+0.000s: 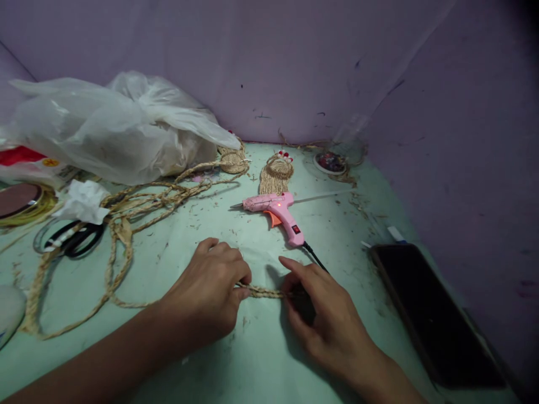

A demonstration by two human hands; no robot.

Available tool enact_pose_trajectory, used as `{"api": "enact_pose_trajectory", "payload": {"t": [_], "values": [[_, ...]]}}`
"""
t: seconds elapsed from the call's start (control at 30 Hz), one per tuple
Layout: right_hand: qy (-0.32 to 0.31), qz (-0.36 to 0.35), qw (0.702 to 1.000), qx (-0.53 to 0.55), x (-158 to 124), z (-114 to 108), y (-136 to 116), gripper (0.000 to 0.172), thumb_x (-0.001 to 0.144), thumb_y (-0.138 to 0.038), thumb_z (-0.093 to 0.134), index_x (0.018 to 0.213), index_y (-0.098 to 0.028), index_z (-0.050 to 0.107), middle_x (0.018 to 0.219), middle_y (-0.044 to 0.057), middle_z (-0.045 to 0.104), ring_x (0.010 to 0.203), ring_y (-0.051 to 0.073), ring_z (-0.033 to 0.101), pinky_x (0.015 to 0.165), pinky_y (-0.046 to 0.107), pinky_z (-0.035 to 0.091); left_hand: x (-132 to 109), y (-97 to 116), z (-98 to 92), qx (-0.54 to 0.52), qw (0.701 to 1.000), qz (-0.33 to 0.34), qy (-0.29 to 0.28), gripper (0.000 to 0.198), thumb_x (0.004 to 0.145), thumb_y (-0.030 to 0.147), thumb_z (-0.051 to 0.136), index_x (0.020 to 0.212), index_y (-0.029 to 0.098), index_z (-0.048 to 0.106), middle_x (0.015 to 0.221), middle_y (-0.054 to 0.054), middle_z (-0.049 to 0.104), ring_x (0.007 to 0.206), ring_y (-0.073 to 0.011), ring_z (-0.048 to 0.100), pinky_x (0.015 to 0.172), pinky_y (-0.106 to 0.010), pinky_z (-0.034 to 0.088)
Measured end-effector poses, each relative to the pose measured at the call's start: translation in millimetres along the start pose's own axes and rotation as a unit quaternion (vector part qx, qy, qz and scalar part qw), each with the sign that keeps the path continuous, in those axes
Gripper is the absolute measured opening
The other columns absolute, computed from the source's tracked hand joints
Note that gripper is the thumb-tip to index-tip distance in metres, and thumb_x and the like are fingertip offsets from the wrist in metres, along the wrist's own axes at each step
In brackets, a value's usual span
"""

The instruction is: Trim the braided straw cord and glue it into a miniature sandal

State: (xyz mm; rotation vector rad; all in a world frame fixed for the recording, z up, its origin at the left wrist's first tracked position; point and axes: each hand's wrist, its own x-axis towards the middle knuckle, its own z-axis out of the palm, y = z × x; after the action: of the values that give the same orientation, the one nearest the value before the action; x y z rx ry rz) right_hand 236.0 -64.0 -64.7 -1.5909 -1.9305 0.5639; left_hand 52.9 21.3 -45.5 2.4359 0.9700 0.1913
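Note:
A braided straw cord (266, 292) stretches between my two hands, low in the middle of the view. My left hand (214, 283) pinches it between thumb and fingers. At the cord's right end, my right hand (322, 314) has its fingers curled round it, the index finger raised; the fingertips on the cord are partly hidden. Just beyond my hands lies a pink glue gun (273, 209) on its side, a small light glowing on it and its nozzle pointing left. Behind it is a woven straw piece (275, 174) with red and white beads at its top.
Loose braided cord (122, 269) spreads over the left side, beside black-handled scissors (80, 240) and crumpled white paper (84, 202). A plastic bag (126, 129) stands behind. A dark phone (429, 308) lies right; a small dish (330, 163) sits near the wall.

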Motion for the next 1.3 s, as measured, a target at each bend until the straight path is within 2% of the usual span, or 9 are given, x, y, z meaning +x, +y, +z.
{"api": "enact_pose_trajectory", "payload": {"t": [0.2,0.53,0.8,1.07,1.2,1.3], "values": [[0.011,-0.003,1.000,-0.002,1,1,-1,0.054,0.073,-0.007,0.049,0.124,-0.018,0.036,0.085,0.005,0.057,0.077,0.018,0.051,0.069,0.035,0.044,2,-1,-1.4,0.016,1.000,0.012,0.010,0.004,0.070,0.022,0.057,0.072,0.020,0.060,0.070,-0.001,0.056,0.076,-0.0193,0.049,0.088,-0.049,0.024],[0.019,0.008,1.000,-0.016,1,4,-4,0.053,0.072,-0.006,0.048,0.123,-0.018,0.039,0.083,0.005,0.057,0.076,0.019,0.051,0.068,0.036,0.045,-2,11,-3.9,0.132,0.989,0.058,0.024,0.008,0.068,0.021,0.053,0.067,0.017,0.060,0.069,-0.003,0.056,0.076,-0.0193,0.048,0.096,-0.050,0.020],[0.025,0.006,1.000,-0.017,1,4,-4,0.052,0.072,-0.007,0.048,0.122,-0.018,0.039,0.082,0.005,0.057,0.075,0.019,0.051,0.067,0.035,0.045,-2,10,-3.3,0.180,0.975,0.123,0.043,0.008,0.066,0.022,0.053,0.066,0.016,0.058,0.068,-0.004,0.055,0.072,-0.0189,0.046,0.097,-0.051,0.019],[0.041,-0.008,0.999,-0.015,0,6,-2,0.052,0.072,-0.006,0.048,0.122,-0.018,0.040,0.081,0.004,0.058,0.074,0.018,0.052,0.066,0.033,0.045,-1,8,-6.1,0.223,0.946,0.226,0.058,0.008,0.067,0.017,0.050,0.064,0.016,0.057,0.061,-0.003,0.051,0.065,-0.0173,0.043,0.096,-0.052,0.022],[0.028,-0.013,0.999,-0.018,-1,4,-5,0.053,0.071,-0.006,0.048,0.122,-0.019,0.040,0.082,0.005,0.058,0.074,0.019,0.052,0.067,0.034,0.045,-2,7,-8.4,0.207,0.950,0.228,0.046,0.009,0.068,0.016,0.048,0.064,0.016,0.056,0.061,-0.003,0.051,0.066,-0.0168,0.043,0.097,-0.051,0.022],[0.010,-0.010,1.000,-0.013,-2,0,-9,0.054,0.071,-0.008,0.049,0.123,-0.019,0.038,0.095,0.008,0.056,0.085,0.021,0.052,0.074,0.038,0.045,-2,5,-7.1,0.198,0.955,0.218,0.031,0.008,0.067,0.016,0.049,0.065,0.016,0.057,0.062,-0.003,0.051,0.067,-0.0174,0.043,0.098,-0.050,0.021]]}}
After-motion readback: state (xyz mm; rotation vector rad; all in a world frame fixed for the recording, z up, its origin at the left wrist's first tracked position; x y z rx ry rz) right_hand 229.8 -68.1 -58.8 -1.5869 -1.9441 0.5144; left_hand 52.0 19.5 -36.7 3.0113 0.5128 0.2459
